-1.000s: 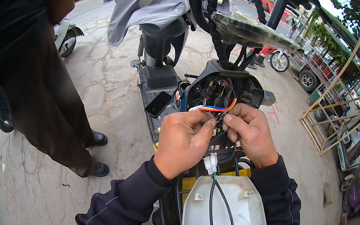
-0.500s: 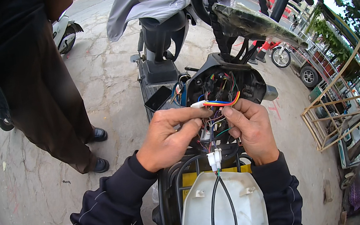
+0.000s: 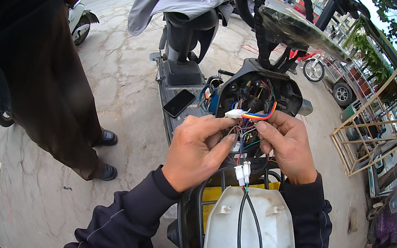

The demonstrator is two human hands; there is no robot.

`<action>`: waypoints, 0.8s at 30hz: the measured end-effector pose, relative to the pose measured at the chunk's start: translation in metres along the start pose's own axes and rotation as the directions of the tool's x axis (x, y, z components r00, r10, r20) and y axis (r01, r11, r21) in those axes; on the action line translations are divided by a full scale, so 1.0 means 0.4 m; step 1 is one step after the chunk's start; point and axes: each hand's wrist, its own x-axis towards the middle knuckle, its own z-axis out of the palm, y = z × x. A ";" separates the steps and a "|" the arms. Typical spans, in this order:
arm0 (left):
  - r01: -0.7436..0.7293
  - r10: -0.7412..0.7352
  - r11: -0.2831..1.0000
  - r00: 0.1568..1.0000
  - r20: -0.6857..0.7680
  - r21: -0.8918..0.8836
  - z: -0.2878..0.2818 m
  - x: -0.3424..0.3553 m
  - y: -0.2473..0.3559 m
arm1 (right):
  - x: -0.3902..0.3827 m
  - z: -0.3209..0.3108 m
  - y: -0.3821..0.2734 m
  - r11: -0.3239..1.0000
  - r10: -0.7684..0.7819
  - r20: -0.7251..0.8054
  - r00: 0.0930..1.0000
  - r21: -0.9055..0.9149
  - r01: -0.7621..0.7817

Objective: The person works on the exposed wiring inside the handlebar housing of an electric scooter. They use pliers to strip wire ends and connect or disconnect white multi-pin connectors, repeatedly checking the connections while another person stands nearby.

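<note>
Nearest, a white plastic panel point(image 3: 246, 219) is crossed by a loop of black cable point(image 3: 241, 235), and two white plugs point(image 3: 239, 175) are seen past its top edge. Just beyond, the left hand point(image 3: 196, 150) and right hand point(image 3: 290, 147) are held a little apart. In the left grip, thumb and pointing finger are curled toward each other; in the right grip, the thumb is bent in. Whether a thin wire is pinched by either cannot be told. A white connector point(image 3: 234, 113) is found just above the left fingertips, its coloured wires point(image 3: 263, 116) curved toward the right fingers, before an open black shell point(image 3: 290, 91). Farther left, a phone point(image 3: 179, 103) is laid on the footboard point(image 3: 166, 88). Side room is given by cracked pavement point(image 3: 118, 84), edged by a standing person point(image 3: 58, 98).
</note>
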 end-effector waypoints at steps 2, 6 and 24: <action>-0.027 0.027 1.000 0.999 -0.024 0.010 0.003 0.006 -0.002 | -0.003 -0.002 -0.005 0.999 0.001 -0.023 1.000 -0.039 -0.002; 0.004 -0.005 1.000 1.000 -0.027 -0.022 0.006 0.016 -0.002 | -0.010 -0.007 -0.025 0.950 -0.026 -0.142 0.990 -0.313 -0.020; 0.170 -0.222 0.912 0.970 -0.100 -0.373 -0.007 -0.030 -0.006 | -0.033 0.022 -0.051 0.386 -0.471 0.303 0.829 -0.774 0.502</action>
